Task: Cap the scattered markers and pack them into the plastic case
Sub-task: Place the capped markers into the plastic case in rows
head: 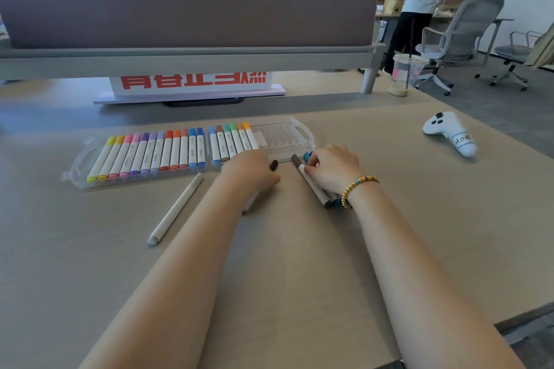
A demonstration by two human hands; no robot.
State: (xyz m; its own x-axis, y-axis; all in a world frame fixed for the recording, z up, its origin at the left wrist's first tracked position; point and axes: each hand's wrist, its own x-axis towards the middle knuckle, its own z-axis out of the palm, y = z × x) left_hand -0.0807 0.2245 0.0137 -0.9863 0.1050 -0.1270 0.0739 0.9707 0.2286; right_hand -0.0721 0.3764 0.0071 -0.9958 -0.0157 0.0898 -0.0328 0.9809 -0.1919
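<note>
- Here, in the head view, the plastic case lies open toward the far edge of the counter, its two halves side by side; the left half is full of capped markers and the right half holds six, with bare slots left at its right end.
- The left hand rests on the counter just in front of the case, fingers curled over a marker with a black cap that pokes out past the knuckles; most of its barrel is hidden under the hand.
- The right hand pinches a brown-capped marker near its far end, with a teal marker lying touching it and partly hidden under the wrist.
- A loose white marker lies alone nearer the front edge, left of the left forearm; whether it is capped I cannot tell.
- These markers look light, stiff and smooth, so they should roll easily on the flat counter; a pinch at mid-barrel with thumb and two fingers seems the safest hold, leaving both ends free for a cap and for pressing into a slot.
- The case looks thin and springy, likely to slide when a marker is pushed in, so steadying its rim with the other hand seems wise.
- A white game controller sits well apart by the right edge.
</note>
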